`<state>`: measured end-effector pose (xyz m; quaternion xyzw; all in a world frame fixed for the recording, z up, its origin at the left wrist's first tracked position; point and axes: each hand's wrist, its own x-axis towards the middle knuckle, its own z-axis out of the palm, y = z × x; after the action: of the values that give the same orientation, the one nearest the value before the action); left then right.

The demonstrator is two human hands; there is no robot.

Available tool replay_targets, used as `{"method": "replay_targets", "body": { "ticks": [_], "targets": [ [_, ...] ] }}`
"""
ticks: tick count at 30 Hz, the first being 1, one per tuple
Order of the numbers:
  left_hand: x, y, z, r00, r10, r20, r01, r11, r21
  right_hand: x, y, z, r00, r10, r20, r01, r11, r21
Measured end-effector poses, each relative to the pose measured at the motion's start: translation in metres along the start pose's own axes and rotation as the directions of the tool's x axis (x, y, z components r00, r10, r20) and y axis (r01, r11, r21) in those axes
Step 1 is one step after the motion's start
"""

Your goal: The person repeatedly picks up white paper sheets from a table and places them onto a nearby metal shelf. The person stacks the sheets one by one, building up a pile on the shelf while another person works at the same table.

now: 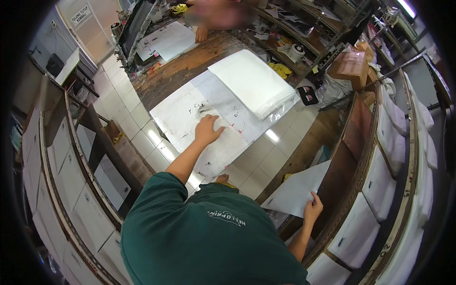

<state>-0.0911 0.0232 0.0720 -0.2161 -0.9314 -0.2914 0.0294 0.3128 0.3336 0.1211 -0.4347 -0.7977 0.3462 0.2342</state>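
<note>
White sheet is pinched at its edge by the right hand, just beside the brown rack, so it could easily get creased by a snag. Left hand is laid half-open on smudged paper, nothing visibly gripped; smearing's risked if it's dragged.

The left forearm reaches forward from the shoulder, angled far and slightly right, its wrist nearly straight. The left hand lies palm down, fingers slightly bent, the thumb spread out to the right. The right arm is held out to the near right, its forearm bare and pointing far. The right hand is closed in a light grip, its fingertips toward the far side.
</note>
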Motion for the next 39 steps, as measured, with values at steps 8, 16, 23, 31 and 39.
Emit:
{"method": "replay_targets", "body": {
  "ticks": [8,16,23,31,39],
  "targets": [
    [0.016,-0.059,0.044,0.986,-0.021,-0.164,0.047,0.986,0.157,0.036,-0.029,-0.007,0.998,0.060,0.006,-0.058,0.988,-0.146],
    [0.086,-0.096,0.016,0.834,-0.240,-0.496,0.269,0.963,-0.015,0.060,-0.059,0.004,0.998,-0.065,0.026,0.069,0.966,-0.249],
    [0.143,-0.159,-0.014,0.638,-0.267,-0.722,0.448,0.891,0.066,0.064,-0.102,0.007,0.969,-0.220,0.110,0.244,0.907,-0.342],
    [0.191,-0.211,0.018,0.908,0.139,-0.395,0.121,0.816,0.565,0.050,-0.158,-0.002,0.993,0.006,0.120,0.049,0.890,-0.454],
    [0.183,-0.175,0.062,0.958,0.238,-0.159,-0.166,0.915,0.368,0.051,-0.263,-0.086,0.971,-0.178,0.160,0.236,0.822,-0.518]
  ]
}}
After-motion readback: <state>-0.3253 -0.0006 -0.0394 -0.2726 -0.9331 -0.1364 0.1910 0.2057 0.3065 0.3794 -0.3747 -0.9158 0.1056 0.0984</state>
